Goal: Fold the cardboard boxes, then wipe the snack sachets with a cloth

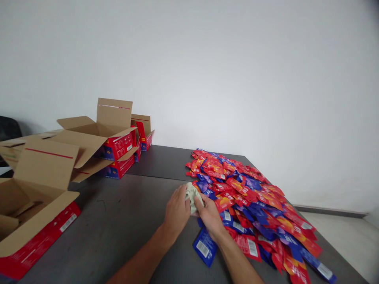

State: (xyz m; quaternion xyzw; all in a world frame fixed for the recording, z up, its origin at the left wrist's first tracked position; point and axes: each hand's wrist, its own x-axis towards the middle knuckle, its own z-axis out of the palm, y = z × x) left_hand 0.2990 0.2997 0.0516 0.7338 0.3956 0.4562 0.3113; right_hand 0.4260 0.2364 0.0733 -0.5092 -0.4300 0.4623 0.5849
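A crumpled pale cloth (193, 194), off-white with a greenish tint, is bunched between both hands above the dark table. My left hand (178, 206) is closed around its left side. From the right, my right hand (207, 212) grips the same cloth, thumb lying across it. Just beyond and to the right spreads a large heap of red and blue sachets (237, 197). One blue sachet (205, 246) with a white barcode label lies flat near my right wrist. The fingertips under the cloth are hidden.
An open red cardboard box (44, 240) stands at the near left. Further back are stacked open boxes (120, 146) and another box (147, 142) by the white wall. The dark table (127, 221) has its right edge beside the sachets, with floor beyond.
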